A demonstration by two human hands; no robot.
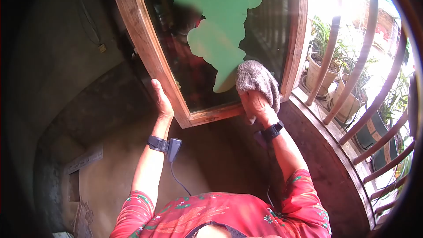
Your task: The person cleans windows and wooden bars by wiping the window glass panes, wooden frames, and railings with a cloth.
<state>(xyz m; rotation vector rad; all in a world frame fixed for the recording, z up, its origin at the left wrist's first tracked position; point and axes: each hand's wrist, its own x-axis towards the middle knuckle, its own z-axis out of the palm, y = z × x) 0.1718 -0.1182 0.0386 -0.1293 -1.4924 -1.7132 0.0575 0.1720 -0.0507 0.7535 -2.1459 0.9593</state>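
Note:
A wooden-framed window [165, 68] stands tilted in front of me, with a green cutout shape [220, 26] on its dark glass. My left hand [163, 102] grips the lower part of the left frame rail, one digit pointing up and the other fingers mostly hidden. Over at the lower right of the pane, my right hand [257, 106] is closed on a grey-brown cloth [260, 77], which lies against the glass and covers the fingers. The cloth overlaps the area beside the green shape's lower tip.
Curved railing bars [359, 57] run along the right, above a ledge [328, 136]. Beyond them stand potted plants [321, 73] and a dark green planter [374, 139]. A cable [90, 22] hangs on the left wall. Each wrist wears a dark strap [158, 143], with thin wires trailing.

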